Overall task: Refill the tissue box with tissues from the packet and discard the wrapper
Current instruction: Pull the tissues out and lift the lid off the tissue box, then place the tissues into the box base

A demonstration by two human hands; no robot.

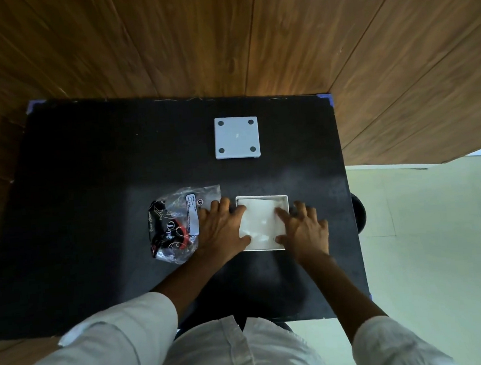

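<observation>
A white square tissue box (285, 200) lies open on the black table, with a stack of white tissues (261, 221) inside it. My left hand (221, 231) rests flat over the box's left edge, its index finger and thumb on the tissues. At the box's right edge, my right hand (305, 229) presses down on the tissues with spread fingers. The box's grey-white lid or base plate (236, 138), with four dark round pads, lies apart at the back of the table. A crumpled clear and black plastic wrapper (173, 225) lies just left of my left hand.
The black table (93, 222) stands against a wood-panelled wall (222, 39). A dark round object (359, 214) shows past the table's right edge, above a pale floor (439, 238). My white sleeves and shirt fill the bottom of the view.
</observation>
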